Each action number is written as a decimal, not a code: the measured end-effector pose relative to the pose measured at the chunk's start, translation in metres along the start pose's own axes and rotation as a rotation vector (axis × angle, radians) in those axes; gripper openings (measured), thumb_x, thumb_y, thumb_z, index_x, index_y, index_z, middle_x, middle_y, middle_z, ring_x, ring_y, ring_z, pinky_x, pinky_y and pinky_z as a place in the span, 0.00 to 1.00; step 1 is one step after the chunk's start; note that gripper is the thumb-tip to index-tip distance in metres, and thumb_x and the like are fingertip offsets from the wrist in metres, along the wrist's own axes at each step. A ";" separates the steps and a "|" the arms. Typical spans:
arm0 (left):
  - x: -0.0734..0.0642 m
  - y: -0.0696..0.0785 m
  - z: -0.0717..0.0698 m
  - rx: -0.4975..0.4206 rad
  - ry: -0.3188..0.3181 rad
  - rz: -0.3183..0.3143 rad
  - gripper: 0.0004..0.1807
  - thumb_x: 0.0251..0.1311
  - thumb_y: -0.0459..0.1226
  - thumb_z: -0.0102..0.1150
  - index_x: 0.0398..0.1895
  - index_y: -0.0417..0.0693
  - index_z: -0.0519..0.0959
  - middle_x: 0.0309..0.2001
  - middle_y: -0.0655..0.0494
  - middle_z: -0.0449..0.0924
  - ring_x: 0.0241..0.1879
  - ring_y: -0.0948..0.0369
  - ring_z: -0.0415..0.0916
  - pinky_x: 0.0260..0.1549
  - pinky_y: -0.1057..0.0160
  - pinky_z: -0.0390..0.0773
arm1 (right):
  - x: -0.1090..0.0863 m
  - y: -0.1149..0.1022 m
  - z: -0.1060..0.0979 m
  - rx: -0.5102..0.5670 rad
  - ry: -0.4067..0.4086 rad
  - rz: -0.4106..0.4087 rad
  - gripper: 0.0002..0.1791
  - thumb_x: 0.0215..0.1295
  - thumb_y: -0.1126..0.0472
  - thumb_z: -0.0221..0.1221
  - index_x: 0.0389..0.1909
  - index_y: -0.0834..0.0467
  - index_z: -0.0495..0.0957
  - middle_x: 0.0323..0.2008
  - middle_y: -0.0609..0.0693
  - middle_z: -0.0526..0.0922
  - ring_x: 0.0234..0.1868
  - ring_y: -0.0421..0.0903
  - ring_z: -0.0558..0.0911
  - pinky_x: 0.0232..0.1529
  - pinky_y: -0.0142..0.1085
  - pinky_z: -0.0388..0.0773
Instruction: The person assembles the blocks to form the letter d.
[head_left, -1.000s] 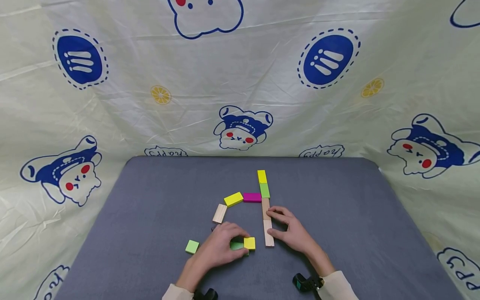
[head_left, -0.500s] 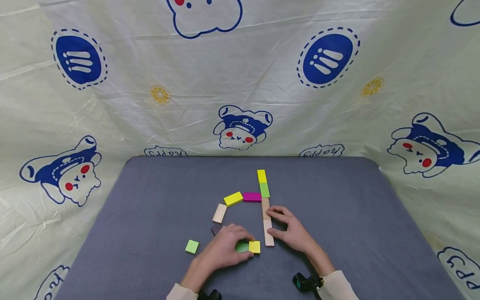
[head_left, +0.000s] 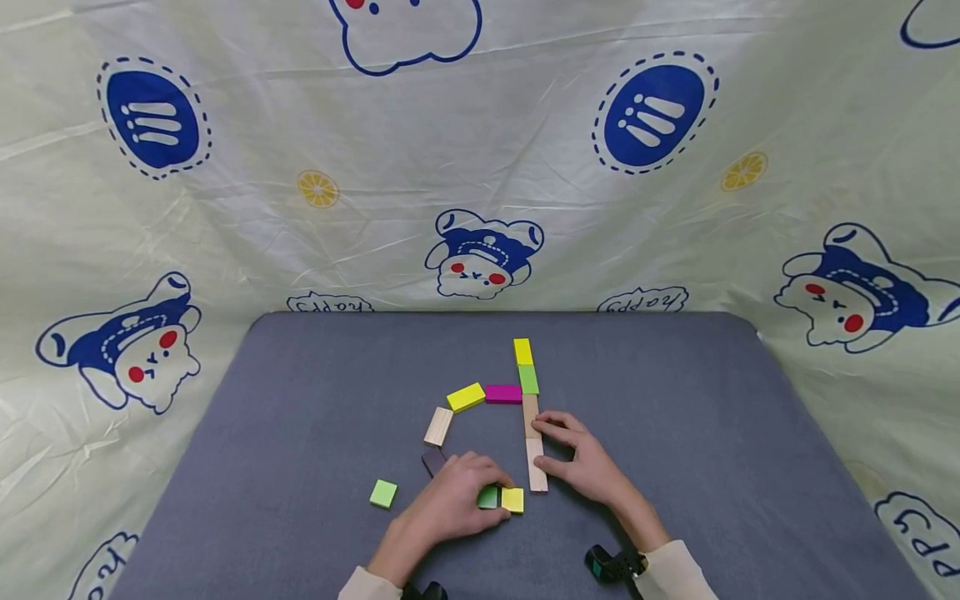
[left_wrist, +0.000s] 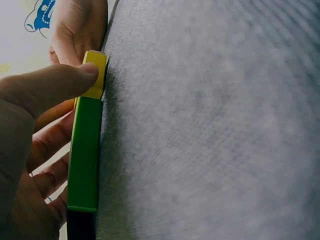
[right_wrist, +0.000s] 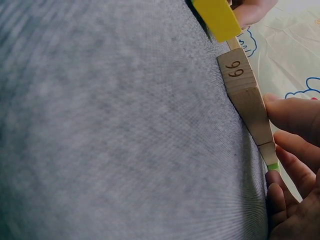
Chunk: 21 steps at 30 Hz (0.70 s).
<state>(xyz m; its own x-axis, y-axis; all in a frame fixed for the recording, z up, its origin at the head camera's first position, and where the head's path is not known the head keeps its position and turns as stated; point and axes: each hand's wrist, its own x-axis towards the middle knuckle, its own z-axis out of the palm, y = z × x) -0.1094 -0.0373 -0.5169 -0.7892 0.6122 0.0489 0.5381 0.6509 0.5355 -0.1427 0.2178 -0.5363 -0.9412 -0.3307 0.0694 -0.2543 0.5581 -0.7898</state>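
Note:
My left hand pinches a small yellow block between thumb and fingers, low over the table. Against its left side lies a green block, partly covered by that hand; the left wrist view shows the green block end to end with the yellow one. A dark block peeks out behind the knuckles. My right hand touches the right side of two plain wooden blocks with its thumb and fingertips. The number 66 marks the near end of one wooden block.
Beyond the wooden blocks, a green block and a yellow block continue the line. A magenta block, a yellow block and a plain block curve off left. One green block lies apart on the grey table.
My left hand has slid right and slightly toward the front edge, with the yellow block and the green one beside it. More of the dark block shows. My right hand stays in place.

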 end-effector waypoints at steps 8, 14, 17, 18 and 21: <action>0.001 0.000 0.000 0.018 -0.013 0.007 0.15 0.60 0.51 0.72 0.49 0.63 0.87 0.47 0.69 0.84 0.50 0.67 0.76 0.50 0.62 0.74 | 0.000 -0.001 -0.001 -0.008 -0.001 -0.009 0.29 0.66 0.54 0.70 0.66 0.57 0.79 0.67 0.51 0.74 0.71 0.58 0.70 0.68 0.62 0.66; 0.002 0.000 0.000 0.001 -0.040 0.000 0.15 0.60 0.51 0.72 0.49 0.61 0.87 0.47 0.68 0.83 0.50 0.67 0.75 0.54 0.61 0.76 | 0.001 0.000 0.000 -0.009 0.004 -0.011 0.29 0.65 0.55 0.70 0.66 0.57 0.79 0.66 0.51 0.75 0.70 0.57 0.71 0.68 0.61 0.66; 0.002 0.000 -0.001 -0.006 -0.061 -0.013 0.15 0.61 0.51 0.71 0.49 0.61 0.86 0.47 0.68 0.83 0.50 0.67 0.74 0.54 0.63 0.76 | 0.001 0.000 0.000 -0.007 0.007 -0.013 0.29 0.65 0.55 0.70 0.66 0.57 0.79 0.66 0.51 0.75 0.70 0.57 0.71 0.68 0.61 0.66; 0.003 0.000 -0.002 -0.008 -0.065 -0.015 0.15 0.61 0.51 0.71 0.49 0.61 0.86 0.47 0.68 0.82 0.49 0.68 0.74 0.54 0.63 0.76 | 0.001 0.000 0.000 -0.006 0.008 -0.013 0.29 0.65 0.55 0.70 0.66 0.57 0.79 0.66 0.51 0.75 0.70 0.57 0.71 0.68 0.61 0.66; 0.003 -0.001 -0.003 -0.002 -0.071 -0.012 0.15 0.60 0.52 0.72 0.48 0.61 0.86 0.47 0.68 0.82 0.49 0.68 0.74 0.54 0.63 0.76 | 0.000 0.000 0.000 -0.001 0.008 -0.016 0.29 0.65 0.54 0.70 0.66 0.57 0.79 0.66 0.51 0.75 0.70 0.58 0.71 0.68 0.61 0.66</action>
<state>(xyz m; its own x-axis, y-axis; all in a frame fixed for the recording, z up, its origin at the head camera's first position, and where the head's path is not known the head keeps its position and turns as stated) -0.1129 -0.0378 -0.5146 -0.7729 0.6343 -0.0174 0.5277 0.6578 0.5374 -0.1427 0.2173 -0.5362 -0.9388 -0.3334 0.0870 -0.2696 0.5539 -0.7877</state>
